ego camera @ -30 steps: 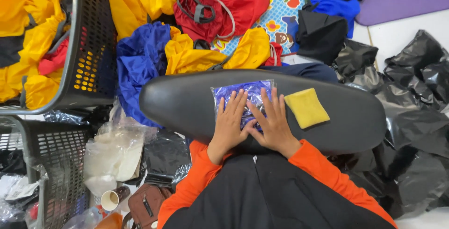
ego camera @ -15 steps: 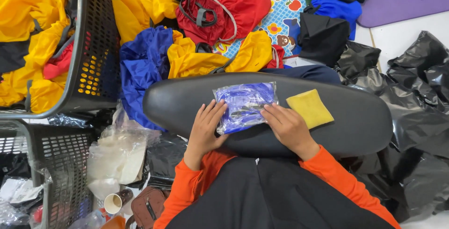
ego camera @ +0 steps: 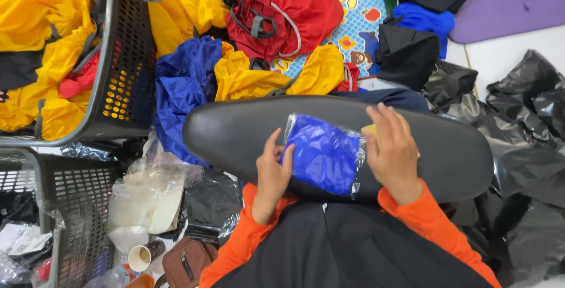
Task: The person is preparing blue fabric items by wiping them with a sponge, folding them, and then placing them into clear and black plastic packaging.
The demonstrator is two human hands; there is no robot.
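Head view: left hand grips the 9 o'clock edge of a blue folded garment in a clear plastic bag on the black oval board; right hand lies flat, fingers spread, at its 3 o'clock edge. Best pressed evenly to expel air.

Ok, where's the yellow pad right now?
On the black board, right of the blue bagged packet, mostly hidden under the right hand.

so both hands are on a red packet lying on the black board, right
Not quite: the packet is blue, not red, as the head view shows. Otherwise yes: the left hand and right hand are both on it, on the black board.
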